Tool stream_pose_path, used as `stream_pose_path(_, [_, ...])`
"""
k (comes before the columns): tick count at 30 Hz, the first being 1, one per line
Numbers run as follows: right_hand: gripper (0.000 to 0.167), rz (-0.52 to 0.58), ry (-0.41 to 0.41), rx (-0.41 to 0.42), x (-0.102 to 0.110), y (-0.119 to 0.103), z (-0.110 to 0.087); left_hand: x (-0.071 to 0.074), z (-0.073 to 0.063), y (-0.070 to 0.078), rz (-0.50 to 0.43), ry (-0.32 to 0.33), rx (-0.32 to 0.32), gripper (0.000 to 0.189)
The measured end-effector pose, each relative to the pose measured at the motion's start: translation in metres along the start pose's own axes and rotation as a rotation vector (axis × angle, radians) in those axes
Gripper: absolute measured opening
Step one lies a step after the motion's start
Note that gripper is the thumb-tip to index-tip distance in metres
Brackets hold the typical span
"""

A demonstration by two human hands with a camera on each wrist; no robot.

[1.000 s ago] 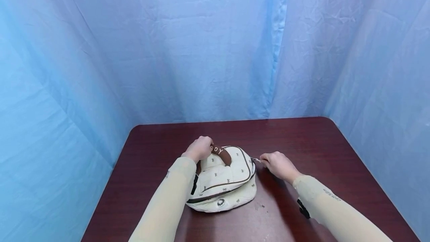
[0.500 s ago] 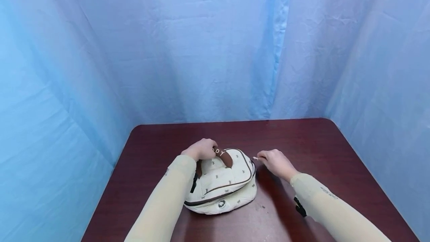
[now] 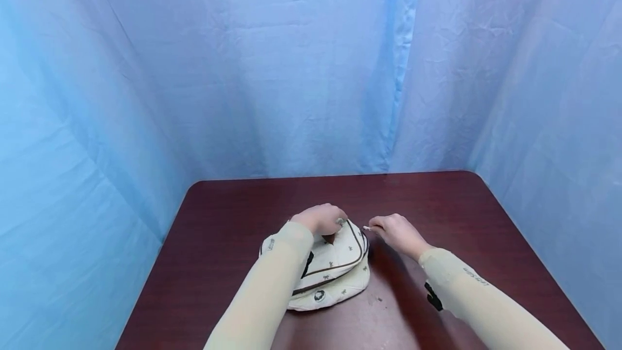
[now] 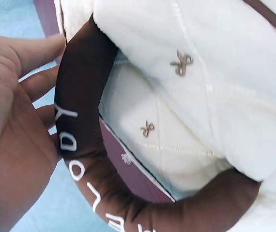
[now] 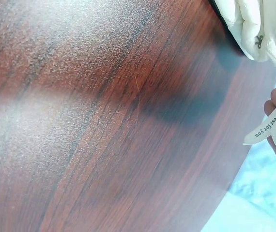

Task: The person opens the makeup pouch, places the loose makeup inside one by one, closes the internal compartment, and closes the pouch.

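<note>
A cream bag [image 3: 335, 263] patterned with small bows lies on the table, with brown piping and a dark zipper along its side. Its brown padded handle [image 4: 82, 92] carries pale lettering. At the bag's top right, my left hand [image 3: 323, 217] grips the upper edge; in the left wrist view its fingers pass behind the handle. My right hand [image 3: 398, 234], just off the bag's right corner, pinches the zipper pull's white ribbon tag [image 5: 266, 128], which has printed words. Part of the handle is hidden under my left hand and sleeve in the head view.
The dark red wooden table [image 3: 223, 231] has rounded far corners. Light blue curtains [image 3: 311, 69] hang close behind it and on both sides. Black straps [image 3: 432, 296] show beneath the right forearm.
My left hand has left the lettered part of the handle and shifted right toward the bag's right top edge. The right hand has moved slightly left, still pinching the tag.
</note>
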State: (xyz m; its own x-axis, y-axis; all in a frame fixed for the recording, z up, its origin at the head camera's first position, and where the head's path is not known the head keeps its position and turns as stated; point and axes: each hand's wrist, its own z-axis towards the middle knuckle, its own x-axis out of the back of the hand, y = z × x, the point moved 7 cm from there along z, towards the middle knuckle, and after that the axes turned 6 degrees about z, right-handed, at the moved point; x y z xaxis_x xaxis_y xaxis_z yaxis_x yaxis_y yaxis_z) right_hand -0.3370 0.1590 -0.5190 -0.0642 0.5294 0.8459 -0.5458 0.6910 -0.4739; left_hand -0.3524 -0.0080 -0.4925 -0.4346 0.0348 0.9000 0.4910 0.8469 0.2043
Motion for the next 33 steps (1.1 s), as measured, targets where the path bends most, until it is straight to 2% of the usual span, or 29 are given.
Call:
stream_pose_path(7, [0.007,0.001,0.02,0.011,-0.001,-0.001,0.0,-0.006,0.006,0.004,0.096,0.017,0.03,0.044])
stream_pose_path(14, [0.007,-0.003,0.032,0.024,0.002,-0.004,-0.001,-0.009,0.007,0.004,0.146,0.048,0.087,0.043])
stream_pose_path(19, [0.006,-0.003,0.027,0.028,0.003,-0.006,-0.002,-0.009,0.007,0.0,0.132,0.065,0.135,0.04])
stream_pose_path(27, [0.006,0.007,0.017,0.017,0.002,-0.006,0.0,-0.003,0.002,-0.011,0.083,0.143,0.221,0.025])
stream_pose_path(33, [0.008,0.009,0.02,0.013,0.002,-0.007,0.002,0.002,0.002,-0.016,0.064,0.205,0.253,0.019])
